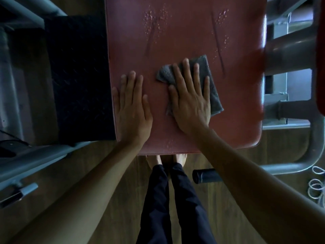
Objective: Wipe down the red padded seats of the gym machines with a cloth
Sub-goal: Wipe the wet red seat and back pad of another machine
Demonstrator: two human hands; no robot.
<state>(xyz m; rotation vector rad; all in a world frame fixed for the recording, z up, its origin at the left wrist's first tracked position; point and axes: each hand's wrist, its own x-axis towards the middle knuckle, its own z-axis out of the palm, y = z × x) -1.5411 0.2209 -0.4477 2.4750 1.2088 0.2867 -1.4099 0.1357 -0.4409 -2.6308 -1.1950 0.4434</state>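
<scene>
Currently both hands are down on the red padded seat (184, 36), seen from straight above. Right hand (191, 103) lies flat on the grey cloth (210, 85), palm down, fingers straight and slightly fanned, pressing and not curled round it. Cloth is folded and bunched, sitting about mid-seat, a bit right of centre; one rumpled corner sticks out left of the index finger, and the rest shows past the little-finger side. Left hand (132, 110) rests bare on the vinyl just beside the seat's left edge, palm flat, fingers straight and close together, thumb out toward the right hand. The hands are near each other but not touching. Droplets (156, 20) sit in two patches on the far half of the seat, with wet streaks running down from them toward the cloth. Off the seat's left side is a black textured plate (79, 76); to the right, grey steel frame tubes (288, 48) and the edge of another red pad (321, 50). Below the near seat edge: bare feet (154, 160) and dark trousers (168, 199) on wood floor (284, 145). A black roller end (205, 176) shows by the right forearm, and a white coiled cord (316, 187) lies at far right.
</scene>
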